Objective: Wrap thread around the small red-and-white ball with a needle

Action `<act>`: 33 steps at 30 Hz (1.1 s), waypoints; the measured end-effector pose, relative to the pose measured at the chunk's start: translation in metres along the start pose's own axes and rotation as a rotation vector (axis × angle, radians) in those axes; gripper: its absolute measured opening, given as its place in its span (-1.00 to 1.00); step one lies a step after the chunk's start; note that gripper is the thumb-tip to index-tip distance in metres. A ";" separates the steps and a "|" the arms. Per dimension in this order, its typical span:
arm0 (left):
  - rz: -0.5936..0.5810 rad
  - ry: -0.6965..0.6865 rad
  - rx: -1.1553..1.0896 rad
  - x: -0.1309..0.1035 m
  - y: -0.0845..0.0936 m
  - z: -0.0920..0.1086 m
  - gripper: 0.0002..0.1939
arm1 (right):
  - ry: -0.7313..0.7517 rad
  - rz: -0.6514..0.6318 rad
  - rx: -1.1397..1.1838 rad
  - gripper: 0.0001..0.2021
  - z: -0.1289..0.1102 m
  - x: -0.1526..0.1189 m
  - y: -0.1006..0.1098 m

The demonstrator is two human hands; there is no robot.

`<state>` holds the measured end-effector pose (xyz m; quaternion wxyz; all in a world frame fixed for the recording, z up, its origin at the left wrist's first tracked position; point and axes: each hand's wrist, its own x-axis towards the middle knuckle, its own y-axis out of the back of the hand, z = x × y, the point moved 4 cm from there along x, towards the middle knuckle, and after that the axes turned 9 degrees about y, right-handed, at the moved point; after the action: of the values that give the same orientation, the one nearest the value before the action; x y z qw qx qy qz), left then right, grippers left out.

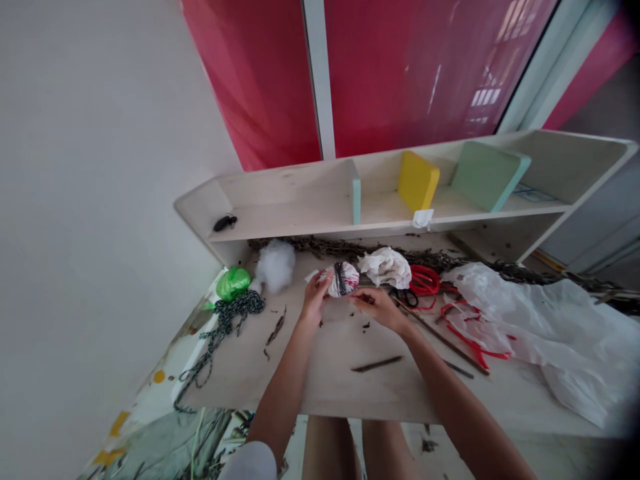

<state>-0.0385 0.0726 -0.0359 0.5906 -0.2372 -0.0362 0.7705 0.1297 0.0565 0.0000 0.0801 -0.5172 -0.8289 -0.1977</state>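
Note:
My left hand (314, 297) grips a small white ball (345, 279) from its left side. Red streaks and a dark band wound round the middle mark the ball. Close to its lower right edge, my right hand (379, 308) is closed, its fingers pinched together; what they hold is too small to make out. Just behind my right hand lies crumpled white paper (387, 268). Scissors with black handles (404, 297) and a coil of red ribbon (424, 280) are to the right of that hand.
White stuffing (276, 265), a green bundle (233, 283) and dark patterned cord (230, 317) lie at left. A clear plastic bag (545, 320) spreads at right. Sticks (377, 364) lie on the desk (330, 380). Behind stands a shelf (290, 217) with yellow (416, 181) and green dividers (487, 175).

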 end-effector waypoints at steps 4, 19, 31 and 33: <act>0.057 -0.160 0.110 0.003 0.002 0.006 -0.41 | -0.035 0.050 0.090 -0.59 -0.009 0.000 0.009; -0.493 0.124 -0.105 -0.017 -0.018 -0.005 -0.42 | -0.036 0.361 0.007 -0.58 0.019 0.004 0.032; -0.214 -0.052 0.269 -0.006 -0.006 0.006 -0.44 | 0.025 0.074 0.000 -0.61 -0.003 -0.002 0.002; -0.408 0.085 0.237 -0.011 -0.008 0.002 -0.42 | 0.017 0.224 0.033 -0.60 -0.002 0.000 0.016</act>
<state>-0.0302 0.0656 -0.0277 0.7588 -0.1864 0.0323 0.6233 0.1441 0.0618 0.0053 0.1172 -0.6034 -0.7684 -0.1780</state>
